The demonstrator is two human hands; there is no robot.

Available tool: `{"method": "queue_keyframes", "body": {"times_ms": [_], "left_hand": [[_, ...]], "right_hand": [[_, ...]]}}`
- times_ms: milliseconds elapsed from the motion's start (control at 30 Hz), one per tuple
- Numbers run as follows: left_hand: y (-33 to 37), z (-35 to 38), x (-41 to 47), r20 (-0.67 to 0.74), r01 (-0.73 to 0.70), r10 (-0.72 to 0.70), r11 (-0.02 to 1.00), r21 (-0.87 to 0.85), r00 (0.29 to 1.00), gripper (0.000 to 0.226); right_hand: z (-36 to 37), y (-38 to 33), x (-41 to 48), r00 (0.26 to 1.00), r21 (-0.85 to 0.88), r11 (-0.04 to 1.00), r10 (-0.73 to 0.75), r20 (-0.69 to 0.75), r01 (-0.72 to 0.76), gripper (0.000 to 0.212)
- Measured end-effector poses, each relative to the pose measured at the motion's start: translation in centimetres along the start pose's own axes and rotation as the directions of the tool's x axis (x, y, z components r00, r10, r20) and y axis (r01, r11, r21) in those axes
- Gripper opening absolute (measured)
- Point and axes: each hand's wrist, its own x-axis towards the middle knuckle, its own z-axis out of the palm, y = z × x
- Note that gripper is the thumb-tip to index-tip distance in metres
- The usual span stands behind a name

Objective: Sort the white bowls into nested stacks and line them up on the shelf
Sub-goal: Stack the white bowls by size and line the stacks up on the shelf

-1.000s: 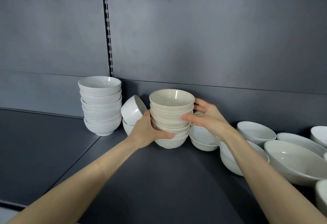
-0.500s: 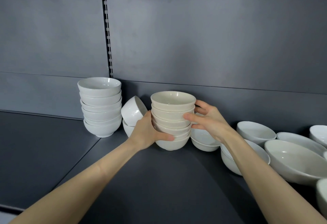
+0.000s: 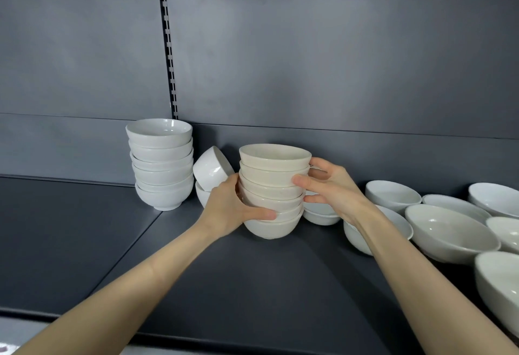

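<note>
**Head view — two hands round a cream bowl stack at mid-shelf**

A nested cream bowl stack (image 3: pixel 273 192) stands upright near the back of the dark grey shelf (image 3: pixel 252 284), a little left of its middle. The left hand (image 3: pixel 229 208) grips it low down, thumb laid across the front near the bottom bowl and fingers wrapped out of sight round the far side. The right hand (image 3: pixel 334 186) holds it higher, thumb pressed on the front under the top rims and fingers curled behind. I cannot tell whether the stack's foot touches the shelf or sits just above it.

To the left, a tipped bowl (image 3: pixel 212 168) leans on its side against another bowl beneath it, just beside the left hand's knuckles. Beyond that stands a taller white bowl stack (image 3: pixel 161 163), close to the back panel (image 3: pixel 309 60) and below the slotted upright (image 3: pixel 170 54).

On the right the room is tighter — small shallow bowls (image 3: pixel 320 211) sit just behind the right wrist, and wide bowls (image 3: pixel 449 231) crowd the shelf out to the frame's right edge, some overlapping.

Open shelf surface runs from the held stack forward to the shelf's front lip, between the two forearms. More lies bare at far left, past a seam in the surface.
</note>
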Motion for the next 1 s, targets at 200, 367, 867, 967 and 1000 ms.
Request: {"method": "queue_keyframes", "body": {"times_ms": [200, 367, 867, 967, 1000], "left_hand": [[0.5, -0.7, -2.5, -0.014, -0.025, 0.025, 1.000, 0.015, 1.000, 0.075], [0.3, -1.1, -4.1, -0.059, -0.026, 0.026, 1.000, -0.003, 0.998, 0.078], [-1.0, -6.5, -9.0, -0.184, 0.016, -0.031, 0.997, -0.081, 0.982, 0.080], [-1.8, -8.3, -9.5, -0.188, 0.020, -0.040, 0.994, -0.107, 0.981, 0.078], [-2.1, -8.8, -9.6, -0.186, 0.014, -0.036, 0.993, -0.115, 0.982, 0.076]], "right_hand": [[0.9, -0.2, -1.9, 1.000, 0.008, 1.000, 0.011, -0.024, -0.011, 0.059], [1.8, -0.7, -3.1, 1.000, 0.040, 0.999, 0.005, -0.011, -0.005, 0.059], [8.3, -1.3, -3.0, 0.988, 0.092, 0.995, -0.061, 0.142, 0.048, 0.063], [10.4, -1.6, -2.5, 0.984, 0.085, 0.994, -0.075, 0.163, 0.062, 0.061], [11.1, -1.7, -2.4, 0.983, 0.082, 0.994, -0.079, 0.167, 0.066, 0.061]]}}
